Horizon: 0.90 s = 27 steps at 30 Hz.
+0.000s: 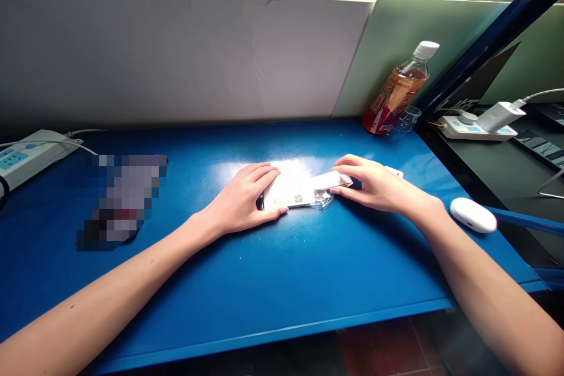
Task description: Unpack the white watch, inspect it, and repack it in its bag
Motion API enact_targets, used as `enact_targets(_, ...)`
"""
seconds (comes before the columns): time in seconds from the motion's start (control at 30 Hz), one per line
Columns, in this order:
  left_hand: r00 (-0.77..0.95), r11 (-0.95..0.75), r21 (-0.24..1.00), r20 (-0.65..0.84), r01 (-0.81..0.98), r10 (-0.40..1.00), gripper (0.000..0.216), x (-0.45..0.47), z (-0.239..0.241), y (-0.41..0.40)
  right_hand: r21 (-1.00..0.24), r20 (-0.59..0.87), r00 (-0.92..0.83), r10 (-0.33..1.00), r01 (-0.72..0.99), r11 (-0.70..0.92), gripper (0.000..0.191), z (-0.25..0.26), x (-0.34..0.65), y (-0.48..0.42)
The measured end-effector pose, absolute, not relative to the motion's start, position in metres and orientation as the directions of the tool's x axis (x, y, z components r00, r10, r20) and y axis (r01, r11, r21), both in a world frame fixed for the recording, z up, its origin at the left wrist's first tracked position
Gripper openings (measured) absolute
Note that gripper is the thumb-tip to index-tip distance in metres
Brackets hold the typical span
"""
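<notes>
Blue tabletop (282,282), near edge towards me. My left hand (247,197) lies flat, fingers together, pressing the left end of a white packet (288,192) at the tabletop's middle. My right hand (374,185) pinches a small white strip (326,180) between thumb and fingertips, at the packet's right end. A white oval case (473,215) sits just right of my right wrist. Farther back, a bottle (399,91) of reddish drink leans on the wall; a power strip (26,155) lies far left.
</notes>
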<state>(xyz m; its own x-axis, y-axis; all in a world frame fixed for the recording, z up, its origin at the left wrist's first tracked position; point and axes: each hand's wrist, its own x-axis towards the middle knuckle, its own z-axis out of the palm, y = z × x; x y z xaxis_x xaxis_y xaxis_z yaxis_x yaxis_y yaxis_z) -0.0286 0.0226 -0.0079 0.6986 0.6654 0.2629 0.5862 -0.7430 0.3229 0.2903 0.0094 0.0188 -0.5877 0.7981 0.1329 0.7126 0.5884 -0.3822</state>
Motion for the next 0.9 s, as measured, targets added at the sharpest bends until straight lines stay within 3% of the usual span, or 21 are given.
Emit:
enact_targets(0.27, 0.702, -0.744, 0.312, 0.257, 0.590, 0.664, 0.071, -0.028, -0.007, 0.022, -0.364, 0.172, -0.576, 0.799, 0.716, 0.595, 0.041, 0.007, 0.281, 0.008)
enact_targets(0.47, 0.699, -0.737, 0.316, 0.246, 0.597, 0.672, 0.070, -0.028, -0.007, 0.023, -0.248, 0.249, -0.581, 0.775, 0.735, 0.631, 0.020, -0.001, 0.274, 0.010)
enact_targets(0.67, 0.693, -0.738, 0.306, 0.259, 0.602, 0.673, 0.070, -0.028, -0.007, 0.023, -0.173, 0.204, -0.603, 0.771, 0.753, 0.635, 0.024, 0.010, 0.286, 0.014)
enact_targets(0.9, 0.687, -0.717, 0.322, 0.223, 0.618, 0.692, 0.074, -0.029, -0.007, 0.021, -0.216, 0.299, -0.456, 0.838, 0.824, 0.524, 0.026, 0.009, 0.294, 0.021)
